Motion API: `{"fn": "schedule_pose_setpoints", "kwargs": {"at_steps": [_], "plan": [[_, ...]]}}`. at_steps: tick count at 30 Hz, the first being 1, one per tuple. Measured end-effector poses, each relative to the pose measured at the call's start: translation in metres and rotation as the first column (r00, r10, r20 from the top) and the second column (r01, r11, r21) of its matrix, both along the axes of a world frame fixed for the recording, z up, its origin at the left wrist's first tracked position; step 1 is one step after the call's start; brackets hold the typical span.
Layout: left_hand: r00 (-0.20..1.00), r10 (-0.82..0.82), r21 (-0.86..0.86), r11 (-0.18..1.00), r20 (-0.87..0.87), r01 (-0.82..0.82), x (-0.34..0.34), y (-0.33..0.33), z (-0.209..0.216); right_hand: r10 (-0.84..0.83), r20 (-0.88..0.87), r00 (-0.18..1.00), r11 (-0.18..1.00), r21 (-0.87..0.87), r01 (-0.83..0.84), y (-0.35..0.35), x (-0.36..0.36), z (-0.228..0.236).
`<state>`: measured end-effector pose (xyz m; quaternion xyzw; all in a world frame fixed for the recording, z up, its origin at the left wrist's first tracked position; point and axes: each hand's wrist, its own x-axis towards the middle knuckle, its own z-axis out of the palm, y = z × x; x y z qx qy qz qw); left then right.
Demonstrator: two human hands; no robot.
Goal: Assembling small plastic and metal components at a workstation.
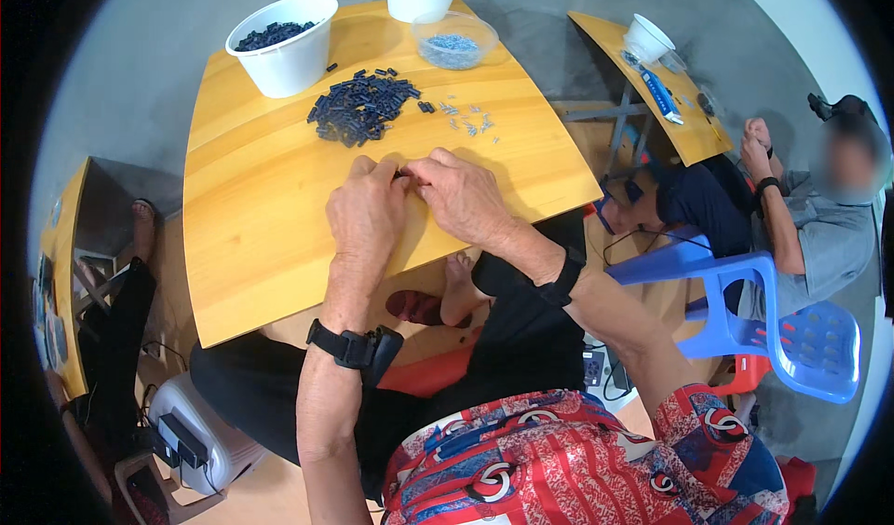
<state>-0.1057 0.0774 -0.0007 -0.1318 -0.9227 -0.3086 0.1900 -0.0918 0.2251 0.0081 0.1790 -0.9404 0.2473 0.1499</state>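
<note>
No text can be read; markings on the long blue-and-white box (660, 95), lying between the long edges of the neighbouring yellow wooden surface (695, 145) to the right, are too small to make out.

Through my feed I count three counters: the near one (251, 218), another off its right edge (689, 143), a third off its left (67, 264). Along the near counter's far edge: two white tubs (289, 64) and one clear bowl (480, 29). One pile of dark tubes (358, 106) and the scattered silver pins (472, 124) beat my exact counting. One dark piece (400, 174) sits between the fingers of two hands, left (368, 210) and right (461, 194).
</note>
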Motion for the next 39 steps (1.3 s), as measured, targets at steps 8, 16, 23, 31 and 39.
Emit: {"fn": "schedule_pose_setpoints", "kwargs": {"at_steps": [8,16,23,31,39], "plan": [[0.993,-0.111,0.136,0.984,-0.044,0.116,0.000,-0.014,-0.007,0.050,-0.015,0.999,0.981,-0.185,-0.052,0.021,-0.007,-0.005],[0.983,-0.183,0.267,0.946,-0.027,0.184,0.018,-0.023,-0.012,-0.170,-0.024,0.985,0.967,-0.195,0.162,0.066,-0.055,0.015],[0.972,-0.232,0.555,0.814,0.040,0.171,0.029,-0.037,-0.009,-0.175,-0.026,0.984,0.979,0.099,0.177,0.059,-0.071,0.017],[0.905,-0.407,0.812,0.565,0.125,0.143,0.041,-0.051,-0.005,-0.118,-0.074,0.990,0.967,0.217,0.131,0.057,-0.077,0.003],[0.853,-0.499,0.913,0.401,0.151,0.073,0.047,-0.061,-0.004,0.044,0.329,0.943,0.965,-0.257,0.045,0.032,-0.026,0.037]]}}
